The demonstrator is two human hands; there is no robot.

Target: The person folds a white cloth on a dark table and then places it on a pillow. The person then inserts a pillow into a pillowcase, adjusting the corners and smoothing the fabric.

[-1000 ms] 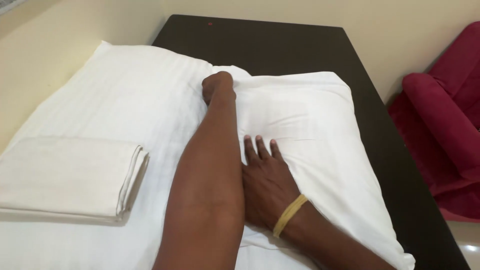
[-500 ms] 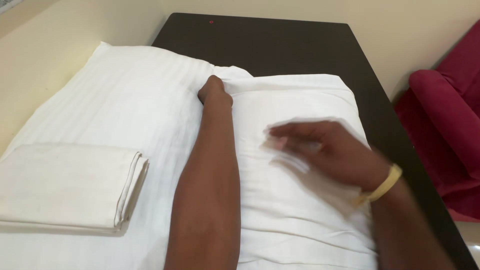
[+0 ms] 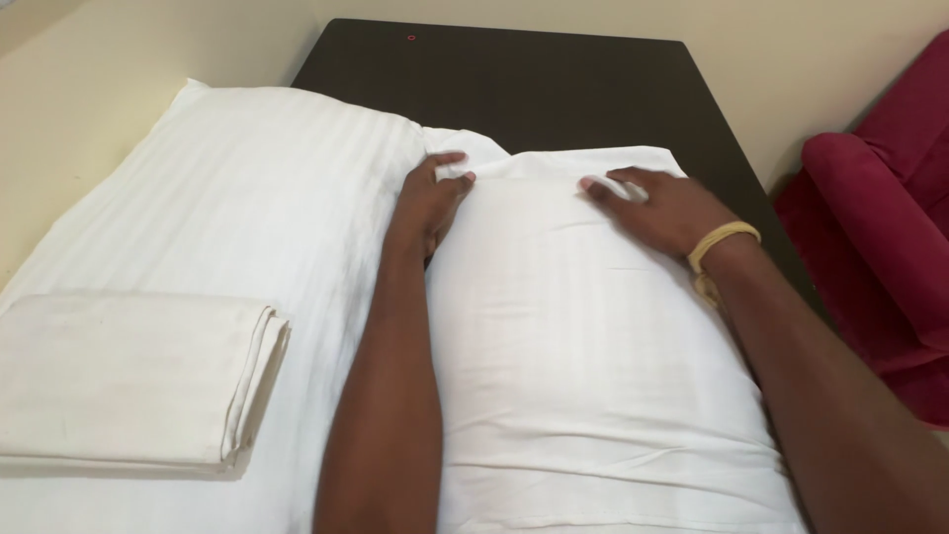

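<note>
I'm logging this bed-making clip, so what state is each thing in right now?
left hand: pinching the far corner of the white pillowcase
right hand: flat, fingers spread, on the white pillowcase
white pillowcase: filled, lying flat, faintly wrinkled
striped pillow: lying flat alongside
folded sheet: neatly folded, resting on the striped pillow

right hand (image 3: 664,206) moved up to pillow (image 3: 583,326) top edge

1. You had two pillows side by side on the table (image 3: 554,79): the left pillow (image 3: 227,198) and the right pillow (image 3: 583,366).
2. A folded cloth (image 3: 129,376) lay on the near part of the left pillow.
3. Your left hand (image 3: 430,193) and right hand (image 3: 662,208) rested at the far edge of the right pillow.
4. A sofa (image 3: 880,227) stood right of the table.
</note>
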